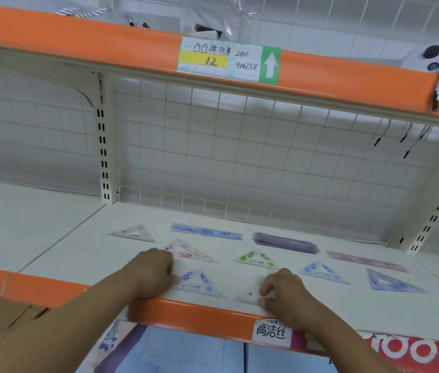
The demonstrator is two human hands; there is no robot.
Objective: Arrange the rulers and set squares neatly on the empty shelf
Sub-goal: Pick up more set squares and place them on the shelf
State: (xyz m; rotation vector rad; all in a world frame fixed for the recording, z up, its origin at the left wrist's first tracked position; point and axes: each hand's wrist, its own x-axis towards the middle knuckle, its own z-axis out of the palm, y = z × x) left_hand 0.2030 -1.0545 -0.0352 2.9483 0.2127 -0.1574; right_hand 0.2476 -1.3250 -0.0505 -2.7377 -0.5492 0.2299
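Several rulers and set squares lie flat on the white shelf [320,308]. My left hand [154,270] rests at the left corner of a blue-patterned set square [199,285], its fingers touching it. My right hand [280,289] pinches a pale set square [248,296] near the front edge. Behind them lie a pink set square [188,251], a green one [256,258], a clear one [132,232], two more blue ones [323,271] [393,282], a blue ruler [206,231], a purple ruler stack [285,242] and a pink ruler [366,261].
An orange shelf lip [199,316] runs along the front edge with a white label [270,332]. A wire grid back panel [240,157] closes the rear. The upper orange shelf [78,36] overhangs, with a price tag [229,60]. Packaged goods sit below.
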